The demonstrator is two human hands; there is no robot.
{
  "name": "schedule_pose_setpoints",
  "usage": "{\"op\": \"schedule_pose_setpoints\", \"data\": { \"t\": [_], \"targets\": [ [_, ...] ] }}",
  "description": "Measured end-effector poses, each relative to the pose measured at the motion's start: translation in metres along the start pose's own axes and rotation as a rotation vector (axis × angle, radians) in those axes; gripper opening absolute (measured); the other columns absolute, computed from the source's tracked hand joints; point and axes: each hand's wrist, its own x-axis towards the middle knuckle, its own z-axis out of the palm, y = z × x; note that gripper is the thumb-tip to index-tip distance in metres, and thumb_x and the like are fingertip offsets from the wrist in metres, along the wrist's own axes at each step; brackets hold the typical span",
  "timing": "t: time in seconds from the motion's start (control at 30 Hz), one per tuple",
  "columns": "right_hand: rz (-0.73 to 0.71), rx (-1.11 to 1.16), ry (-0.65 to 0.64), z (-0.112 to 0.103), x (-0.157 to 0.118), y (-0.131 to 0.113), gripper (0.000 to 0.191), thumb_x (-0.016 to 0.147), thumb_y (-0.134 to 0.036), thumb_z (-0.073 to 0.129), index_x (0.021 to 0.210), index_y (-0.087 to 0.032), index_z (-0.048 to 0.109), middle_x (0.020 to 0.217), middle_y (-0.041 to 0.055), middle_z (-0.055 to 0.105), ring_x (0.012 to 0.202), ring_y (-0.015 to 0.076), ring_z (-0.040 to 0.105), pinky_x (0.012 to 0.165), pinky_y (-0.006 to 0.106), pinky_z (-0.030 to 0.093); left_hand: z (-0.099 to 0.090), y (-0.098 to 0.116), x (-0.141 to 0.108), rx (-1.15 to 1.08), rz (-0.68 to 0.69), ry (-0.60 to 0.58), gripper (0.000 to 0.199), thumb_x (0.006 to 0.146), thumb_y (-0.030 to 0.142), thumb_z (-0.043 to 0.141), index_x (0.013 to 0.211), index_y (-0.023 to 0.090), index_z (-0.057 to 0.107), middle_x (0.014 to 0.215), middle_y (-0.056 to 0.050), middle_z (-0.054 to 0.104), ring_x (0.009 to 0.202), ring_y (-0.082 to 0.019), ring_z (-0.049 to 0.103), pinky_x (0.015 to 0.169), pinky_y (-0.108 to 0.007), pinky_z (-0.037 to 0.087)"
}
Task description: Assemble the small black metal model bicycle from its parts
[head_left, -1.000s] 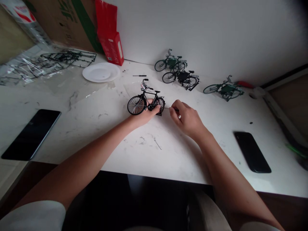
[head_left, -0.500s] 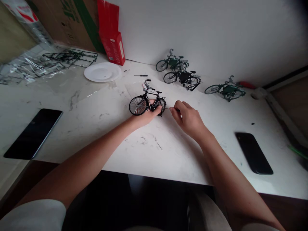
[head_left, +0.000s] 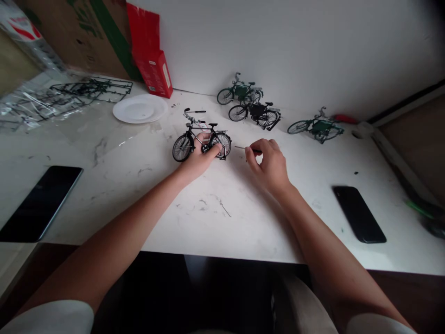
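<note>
My left hand (head_left: pixel 200 157) is closed around the lower frame and rear wheel area of a black model bicycle (head_left: pixel 183 147), holding it upright above the table. The bicycle has spoked wheels, and its handlebars point to the left. To its right, my right hand (head_left: pixel 271 162) pinches a small screwdriver (head_left: pixel 239 147) by its dark handle. The thin metal shaft points left toward the rear wheel, with a gap between tip and bicycle. A short thin wire-like piece (head_left: pixel 225 210) lies on the table in front of my hands.
Behind stand a green model bicycle (head_left: pixel 239 91), a black one (head_left: pixel 257 110) and another green one (head_left: pixel 320 126). A white plate (head_left: pixel 125 111), a red box (head_left: pixel 156 74) and dark plastic part frames (head_left: pixel 100 88) are at back left. Phones lie left (head_left: pixel 41 202) and right (head_left: pixel 359 213).
The screwdriver has backed away from the rear wheel, so more of its shaft shows. The bicycle has shifted left and slightly up in view and turned a little; the view itself has shifted too.
</note>
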Motion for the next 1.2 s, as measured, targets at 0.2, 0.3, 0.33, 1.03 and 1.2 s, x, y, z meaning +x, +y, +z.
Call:
{"op": "schedule_pose_setpoints", "data": {
  "t": [0.2, 0.3, 0.33, 1.03, 1.2],
  "targets": [
    [0.012, -0.071, -0.036, 0.013, 0.000, 0.015, 0.021, 0.098, -0.038, 0.059, 0.087, -0.022, 0.069, 0.095, 0.0140, 0.072, 0.103, 0.0338, 0.056, 0.082, 0.045, 0.048, 0.002, -0.001, 0.006, -0.306, -0.096, -0.077, 0.042, 0.086, 0.040, 0.080, 0.117, 0.024, 0.058, 0.128, -0.009, 0.067, 0.116, -0.024, 0.070, 0.103, -0.050, 0.060],
    [-0.014, -0.060, -0.044, 0.014, -0.001, 0.015, 0.021, 0.098, -0.040, 0.061, 0.091, -0.022, 0.071, 0.098, 0.0151, 0.072, 0.103, 0.0340, 0.056, 0.088, 0.049, 0.047, 0.003, 0.004, 0.005, -0.364, -0.086, -0.115, 0.042, 0.084, 0.041, 0.083, 0.113, 0.023, 0.060, 0.125, -0.008, 0.069, 0.114, -0.024, 0.071, 0.104, -0.051, 0.060],
    [-0.028, -0.042, -0.038, 0.013, -0.001, 0.013, 0.022, 0.099, -0.042, 0.061, 0.096, -0.022, 0.071, 0.101, 0.0147, 0.072, 0.104, 0.0338, 0.056, 0.090, 0.050, 0.047, 0.003, 0.006, 0.004, -0.371, -0.081, -0.129, 0.041, 0.083, 0.042, 0.083, 0.111, 0.022, 0.061, 0.124, -0.008, 0.070, 0.113, -0.024, 0.072, 0.104, -0.051, 0.059],
    [-0.141, 0.313, -0.103, 0.006, -0.009, -0.012, 0.028, 0.103, -0.048, 0.065, 0.117, -0.025, 0.073, 0.108, 0.0099, 0.077, 0.105, 0.0260, 0.067, 0.075, 0.040, 0.061, 0.002, 0.011, 0.002, -0.366, -0.098, -0.245, 0.044, 0.084, 0.049, 0.084, 0.115, 0.023, 0.066, 0.118, -0.010, 0.076, 0.114, -0.026, 0.072, 0.101, -0.047, 0.058],
    [-0.165, 0.309, -0.076, 0.006, -0.010, -0.014, 0.025, 0.104, -0.039, 0.061, 0.119, -0.024, 0.075, 0.105, 0.0101, 0.077, 0.102, 0.0258, 0.067, 0.071, 0.039, 0.062, 0.001, 0.010, 0.003, -0.383, -0.121, -0.238, 0.043, 0.083, 0.046, 0.084, 0.113, 0.022, 0.067, 0.114, -0.010, 0.075, 0.109, -0.025, 0.072, 0.099, -0.046, 0.057]
  ]
}}
